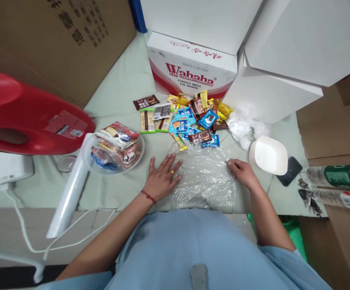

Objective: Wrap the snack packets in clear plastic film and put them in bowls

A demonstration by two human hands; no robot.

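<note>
A crinkled sheet of clear plastic film lies spread on the table in front of me. My left hand rests flat along its left edge, palm down with the fingers stretched out. At the opposite edge my right hand has its thumb and fingers pinched together on the film. Just beyond the film lies a loose pile of small wrapped snacks in blue, brown and yellow packets. The nearest packets touch or overlap its far edge.
Left of my hands stand a clear bowl of snack packets, a plastic roll and a red jug. A white container, dark phone, keys and bottles are right. A Wahaha box stands behind.
</note>
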